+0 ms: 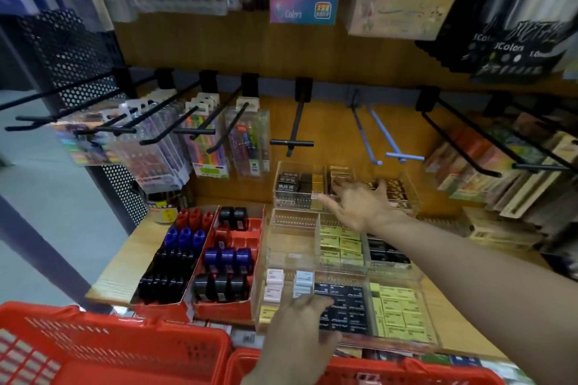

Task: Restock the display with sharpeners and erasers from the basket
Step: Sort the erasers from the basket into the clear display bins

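Note:
A clear acrylic tiered display point(344, 278) holds boxed erasers in black, yellow-green, white and pale blue. Left of it, two red cardboard trays point(237, 241) carry red, blue and black sharpeners. My right hand point(359, 206) reaches over the top tier with fingers spread and holds nothing, its fingertips at the dark eraser boxes point(294, 184). My left hand point(300, 325) rests with loosely bent fingers on the front tier, over the black erasers point(344, 306). The red plastic basket point(103, 344) sits at the bottom edge; its contents are hidden.
Black peg hooks point(294, 142) jut out above the display, some bare, some hung with pen packs point(206, 141). Two blue hooks point(394, 153) stick out right of centre. Stacked stationery boxes point(488, 178) fill the right. A perforated black panel point(72, 50) stands left.

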